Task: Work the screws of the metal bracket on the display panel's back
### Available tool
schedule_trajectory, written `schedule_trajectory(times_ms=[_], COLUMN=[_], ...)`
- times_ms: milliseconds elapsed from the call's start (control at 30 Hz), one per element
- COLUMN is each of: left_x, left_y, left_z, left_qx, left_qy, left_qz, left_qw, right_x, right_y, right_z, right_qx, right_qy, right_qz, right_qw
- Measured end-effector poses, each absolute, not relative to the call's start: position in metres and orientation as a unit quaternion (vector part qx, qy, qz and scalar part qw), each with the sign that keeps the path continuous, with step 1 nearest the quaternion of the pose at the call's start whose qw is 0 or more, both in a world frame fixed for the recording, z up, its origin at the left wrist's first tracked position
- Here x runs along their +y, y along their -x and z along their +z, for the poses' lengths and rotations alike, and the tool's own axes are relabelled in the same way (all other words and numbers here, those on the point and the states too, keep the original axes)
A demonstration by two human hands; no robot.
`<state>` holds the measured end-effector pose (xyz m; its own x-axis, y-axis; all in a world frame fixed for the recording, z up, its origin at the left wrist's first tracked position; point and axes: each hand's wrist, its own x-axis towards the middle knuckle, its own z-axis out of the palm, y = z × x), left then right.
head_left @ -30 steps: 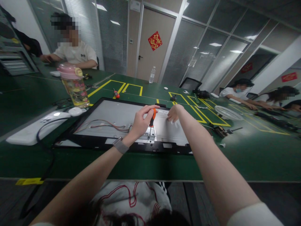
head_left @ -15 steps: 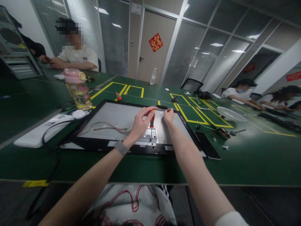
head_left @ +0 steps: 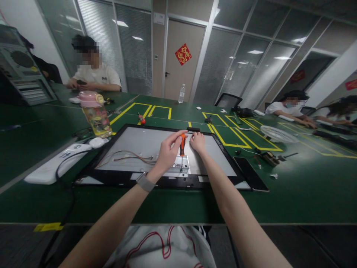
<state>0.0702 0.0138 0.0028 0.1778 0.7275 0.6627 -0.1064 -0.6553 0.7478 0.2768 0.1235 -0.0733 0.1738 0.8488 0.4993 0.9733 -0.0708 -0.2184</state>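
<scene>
A display panel (head_left: pixel 139 139) with a grey back and black frame lies flat in front of me. My left hand (head_left: pixel 169 150) pinches the top of an orange-and-black screwdriver (head_left: pixel 182 145). The screwdriver stands upright, its tip down at a small metal bracket (head_left: pixel 178 165) near the panel's front edge. Just right of the screwdriver, my right hand (head_left: pixel 198 142) rests on the panel with bent, slightly spread fingers; its fingertips are partly hidden, and I see nothing held in it. Thin wires (head_left: pixel 134 153) run across the panel from the bracket's left.
A white power strip (head_left: pixel 57 163) and a pink-lidded bottle (head_left: pixel 96 115) stand left of the panel. A black phone (head_left: pixel 251 173) touches its right side. Small parts and a white round grille (head_left: pixel 279 134) lie farther right. Other people sit at the table's far sides.
My right hand has come back from the panel's far edge toward the screwdriver, its fingers loosening from a pinch. My left hand stays on the screwdriver. The view has tilted slightly.
</scene>
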Motion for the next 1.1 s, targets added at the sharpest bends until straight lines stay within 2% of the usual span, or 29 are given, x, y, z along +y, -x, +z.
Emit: schedule_trajectory(times_ms=[200, 500, 800, 933, 1100], left_x=[0.016, 0.024, 0.012, 0.010, 0.010], left_y=[-0.070, -0.066, -0.066, -0.070, -0.070], left_z=[0.003, 0.004, 0.014, 0.009, 0.004], left_qx=[0.258, 0.170, 0.197, 0.227, 0.254], left_qy=[-0.676, -0.633, -0.699, -0.692, -0.665], left_qz=[0.607, 0.553, 0.536, 0.589, 0.631], left_qw=[0.329, 0.514, 0.430, 0.350, 0.310], right_x=[0.111, 0.077, 0.063, 0.061, 0.060], right_y=[-0.275, -0.270, -0.261, -0.260, -0.261], right_z=[-0.075, -0.074, -0.066, -0.064, -0.065], right_qx=[-0.655, -0.709, -0.726, -0.729, -0.730], right_qy=[0.710, 0.677, 0.669, 0.667, 0.666], right_qz=[-0.105, -0.036, -0.024, -0.025, -0.026], right_qw=[0.237, 0.194, 0.159, 0.150, 0.148])
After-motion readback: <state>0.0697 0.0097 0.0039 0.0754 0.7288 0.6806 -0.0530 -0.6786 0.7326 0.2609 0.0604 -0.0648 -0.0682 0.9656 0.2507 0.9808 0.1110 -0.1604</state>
